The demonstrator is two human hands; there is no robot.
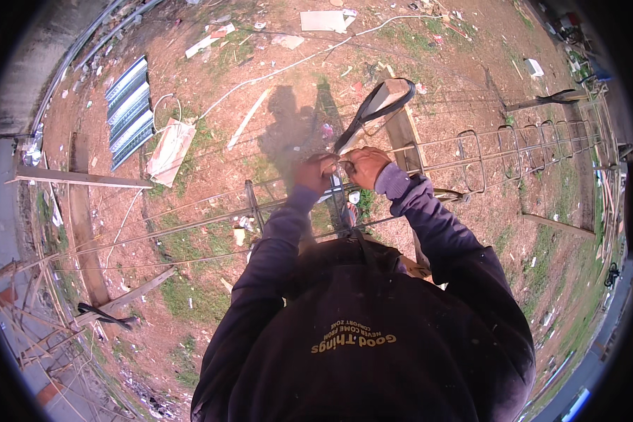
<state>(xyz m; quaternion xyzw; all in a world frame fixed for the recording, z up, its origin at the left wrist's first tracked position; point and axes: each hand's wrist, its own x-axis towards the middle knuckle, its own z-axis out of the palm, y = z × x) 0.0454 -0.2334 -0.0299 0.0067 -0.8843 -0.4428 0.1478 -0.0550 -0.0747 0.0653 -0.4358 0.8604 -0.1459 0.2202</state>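
My left hand [316, 172] and my right hand [366, 167] meet at the top of a bent-rod stirrup [340, 204], where it crosses a long reinforcing bar. Both have their fingers drawn in. Whatever is pinched between them is too small to make out. The long thin bars [155, 233] run left to right through several rectangular stirrups. One of these stirrups [255, 207] stands just left of my left forearm; another stirrup [472, 160] is right of my right hand. My body hides part of the near bars.
A wooden trestle [404, 137] with a black strap [376, 109] looped on its top stands just beyond my right hand. Boards [88, 177] form another support at the left. Corrugated metal sheet [129, 112], a flat board [170, 151] and scraps lie on the dirt.
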